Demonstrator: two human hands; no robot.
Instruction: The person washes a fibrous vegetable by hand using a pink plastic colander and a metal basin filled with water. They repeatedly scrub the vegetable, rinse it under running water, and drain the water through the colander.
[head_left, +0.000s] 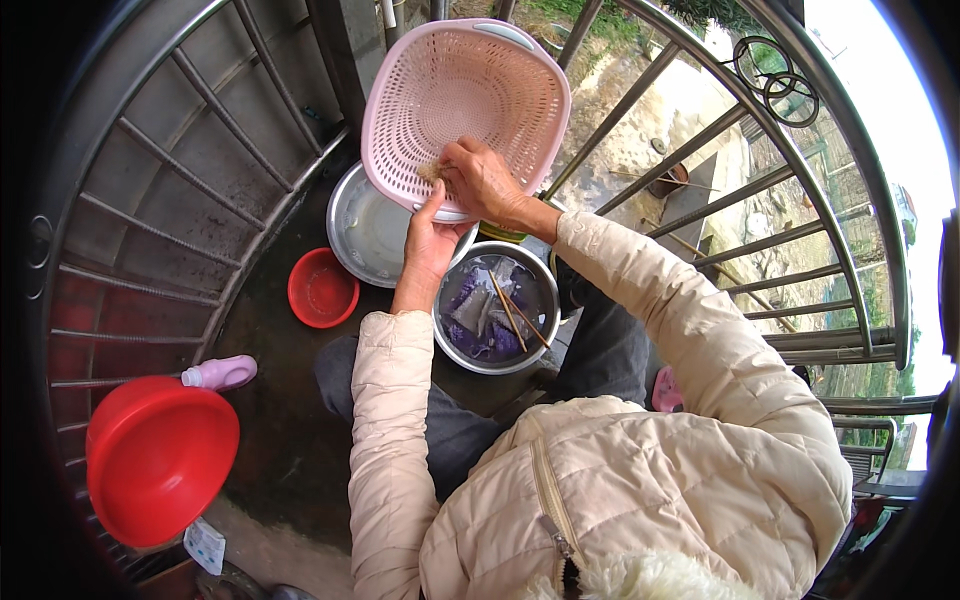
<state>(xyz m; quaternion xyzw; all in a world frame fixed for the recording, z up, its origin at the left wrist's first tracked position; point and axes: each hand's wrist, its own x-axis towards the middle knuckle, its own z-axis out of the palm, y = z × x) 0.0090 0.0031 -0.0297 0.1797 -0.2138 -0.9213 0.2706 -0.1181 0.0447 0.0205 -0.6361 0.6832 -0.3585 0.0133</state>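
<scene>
A pink perforated plastic basket (465, 82) is tilted above the basins, its inside facing up. My left hand (430, 244) grips its near rim, the thumb over the edge. Inside the basket, my right hand (484, 180) holds a tan scrubbing pad (432, 172) against the lower wall. Partly under the basket stands a metal basin (367, 232) with cloudy water. Nearer to me, another metal basin (551, 330) holds dark water, purple and grey cloths (474, 307) and a pair of wooden chopsticks (510, 315).
A small red bowl (323, 288) stands on the wet floor at left. Beyond it are a lilac bottle (225, 373) and a large red basin (161, 465), tilted near the railing. Metal railings (652, 71) curve around both sides. A pink object (666, 390) lies behind my right arm.
</scene>
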